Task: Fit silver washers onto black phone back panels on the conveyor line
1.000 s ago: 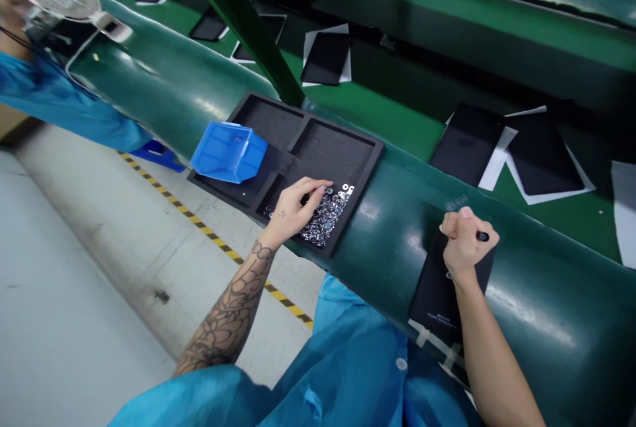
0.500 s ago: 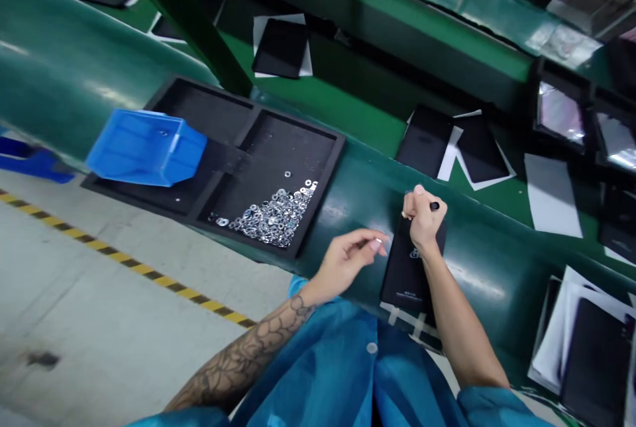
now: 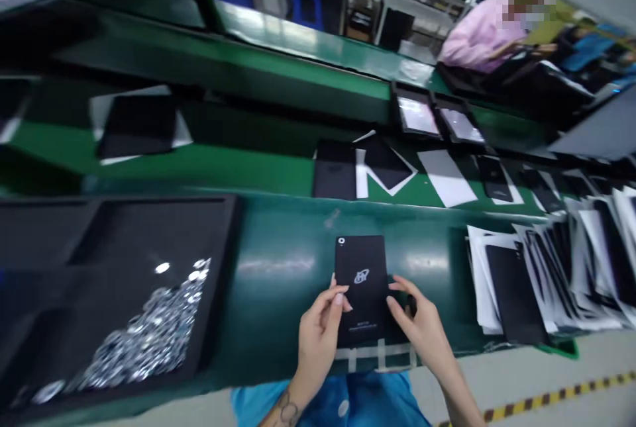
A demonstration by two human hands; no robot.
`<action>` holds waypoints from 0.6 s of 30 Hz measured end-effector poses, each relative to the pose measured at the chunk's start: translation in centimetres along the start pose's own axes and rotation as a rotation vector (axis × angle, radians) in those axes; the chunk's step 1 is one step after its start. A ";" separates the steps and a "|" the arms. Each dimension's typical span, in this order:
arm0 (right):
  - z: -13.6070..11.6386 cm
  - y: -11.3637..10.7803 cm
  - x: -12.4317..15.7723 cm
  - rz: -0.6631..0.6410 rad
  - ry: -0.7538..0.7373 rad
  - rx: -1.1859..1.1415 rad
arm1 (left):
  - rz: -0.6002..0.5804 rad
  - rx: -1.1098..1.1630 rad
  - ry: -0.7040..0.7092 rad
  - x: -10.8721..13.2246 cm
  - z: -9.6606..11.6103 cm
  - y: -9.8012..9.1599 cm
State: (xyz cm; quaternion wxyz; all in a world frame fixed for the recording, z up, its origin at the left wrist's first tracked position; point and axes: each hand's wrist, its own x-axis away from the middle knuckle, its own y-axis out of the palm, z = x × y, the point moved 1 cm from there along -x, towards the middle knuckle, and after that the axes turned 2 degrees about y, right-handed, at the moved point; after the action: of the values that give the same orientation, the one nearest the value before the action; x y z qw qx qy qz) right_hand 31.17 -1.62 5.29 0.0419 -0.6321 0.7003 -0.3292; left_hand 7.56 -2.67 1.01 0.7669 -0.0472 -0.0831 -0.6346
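A black tablet back cover (image 3: 364, 261) with a silver logo lies in front of me, a small silver ring at its upper left corner. At its left edge is my left hand (image 3: 318, 328), thumb and forefinger pinched together; anything between them is too small to make out. My right hand (image 3: 427, 328) is by the right edge, thumb and forefinger close to the cover. Its other fingers curl round a dark pen-like tool (image 3: 411, 306), mostly hidden. On the left, a black divided tray (image 3: 218, 281) contains a heap of shiny metal rings (image 3: 149, 334).
Upright black covers with white sheets (image 3: 511, 288) stand in a row at the right. Across the green conveyor (image 3: 248, 165) lie more dark panels (image 3: 335, 169) on paper, with two black trays (image 3: 417, 112) behind. A person in pink (image 3: 477, 36) sits at the far side.
My view has swung right and up. The right hand has moved from the cover's upper part to its right edge, uncovering the logo and ring. My left hand has come onto the left edge.
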 end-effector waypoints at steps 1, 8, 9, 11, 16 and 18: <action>0.2 0.4 0.2 -0.031 0.053 -0.100 | 0.005 -0.007 -0.010 -0.4 -0.3 0.3; -1.4 -0.7 -3.5 -0.146 0.173 -0.537 | -0.033 0.220 -0.086 -4.9 1.0 2.5; -1.7 -1.9 -4.6 -0.089 0.154 -0.527 | -0.022 0.261 -0.096 -5.4 1.3 2.4; -2.7 -5.2 -7.3 0.034 0.084 -0.486 | -0.004 0.322 -0.122 -6.1 1.9 1.8; -6.8 -17.3 -17.0 0.219 -0.088 -0.414 | 0.036 0.383 -0.235 -6.4 2.3 -1.7; -7.9 -21.8 -21.0 0.266 -0.093 -0.363 | 0.060 0.371 -0.239 -6.2 2.5 -3.2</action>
State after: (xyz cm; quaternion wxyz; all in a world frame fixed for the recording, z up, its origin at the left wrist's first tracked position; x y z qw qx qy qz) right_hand 50.25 21.15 15.12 0.0029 -0.5457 0.8226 -0.1600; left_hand 3.07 3.18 2.22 0.7657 0.0173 -0.2874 -0.5751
